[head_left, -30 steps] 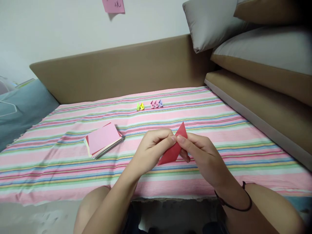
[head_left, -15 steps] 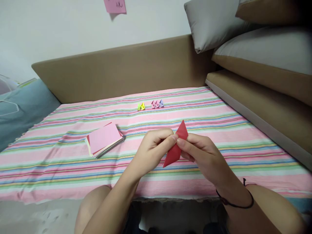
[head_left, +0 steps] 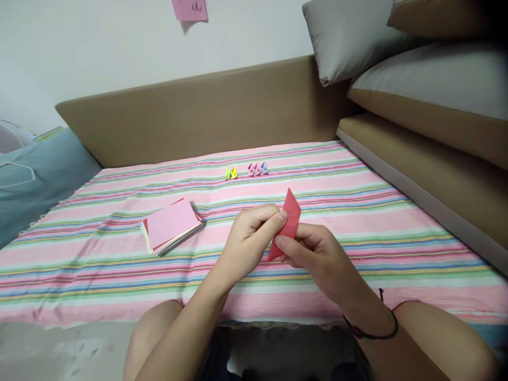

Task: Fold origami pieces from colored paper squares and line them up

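Observation:
A folded red paper [head_left: 289, 218], pointed at both ends, stands nearly upright above the striped cloth [head_left: 357, 211]. My left hand [head_left: 248, 241] pinches its upper middle with thumb and forefinger. My right hand [head_left: 313, 256] grips its lower part from the right, fingers closed round it. A black cord circles my right wrist. To the left on the cloth lies a stack of coloured paper sheets [head_left: 171, 226] with a pink sheet on top.
Small folded paper pieces, yellow-green [head_left: 230, 172] and pink-purple [head_left: 257, 169], sit in a row further back on the cloth. A brown padded backrest [head_left: 198, 114] runs behind. Cushions [head_left: 428, 90] pile up at right, a blue-grey pillow [head_left: 35, 174] lies at left. A pink note [head_left: 189, 9] hangs on the wall.
The red paper has turned from slanted to nearly upright. My right hand has slid down to its lower part, while my left keeps its pinch near the top.

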`<state>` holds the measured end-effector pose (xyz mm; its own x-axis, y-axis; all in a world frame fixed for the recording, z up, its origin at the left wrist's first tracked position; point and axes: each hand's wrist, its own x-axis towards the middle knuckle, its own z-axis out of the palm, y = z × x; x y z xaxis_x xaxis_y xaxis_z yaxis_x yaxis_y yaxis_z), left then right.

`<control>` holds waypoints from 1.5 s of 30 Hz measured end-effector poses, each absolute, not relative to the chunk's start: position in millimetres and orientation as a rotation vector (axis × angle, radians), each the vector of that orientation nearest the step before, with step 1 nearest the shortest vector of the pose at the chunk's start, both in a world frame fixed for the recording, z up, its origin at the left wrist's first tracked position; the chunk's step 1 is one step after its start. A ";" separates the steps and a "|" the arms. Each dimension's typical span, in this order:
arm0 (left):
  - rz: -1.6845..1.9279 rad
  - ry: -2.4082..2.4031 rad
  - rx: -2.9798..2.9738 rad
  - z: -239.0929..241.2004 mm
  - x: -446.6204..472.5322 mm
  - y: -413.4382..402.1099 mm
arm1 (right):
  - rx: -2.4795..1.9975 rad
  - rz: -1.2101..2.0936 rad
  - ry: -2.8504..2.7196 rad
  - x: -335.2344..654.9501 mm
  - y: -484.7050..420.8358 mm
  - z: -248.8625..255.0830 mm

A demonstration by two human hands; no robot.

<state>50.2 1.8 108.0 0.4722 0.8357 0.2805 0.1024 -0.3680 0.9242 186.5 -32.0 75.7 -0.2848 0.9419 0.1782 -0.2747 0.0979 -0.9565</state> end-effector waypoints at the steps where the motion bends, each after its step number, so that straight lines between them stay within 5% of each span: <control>1: 0.979 0.803 1.763 107.6 50.6 1.4 | -0.735 1.461 -1.291 185.6 -32.2 75.5; 31: 1.053 0.905 1.975 109.8 43.9 7.8 | -0.852 1.535 -1.574 190.6 -29.7 71.6; 39: 0.573 0.640 2.271 92.5 42.9 24.3 | -0.936 1.324 -1.364 230.1 -7.0 67.8; 45: 0.629 0.850 2.066 80.2 46.2 27.4 | -1.087 1.041 -1.321 232.3 -2.1 56.2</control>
<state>46.2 27.4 80.2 0.6507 0.7467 0.1377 0.3502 -0.4560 0.8182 232.3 -2.1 56.2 -0.0001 0.9800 0.1990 0.0358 0.1988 -0.9794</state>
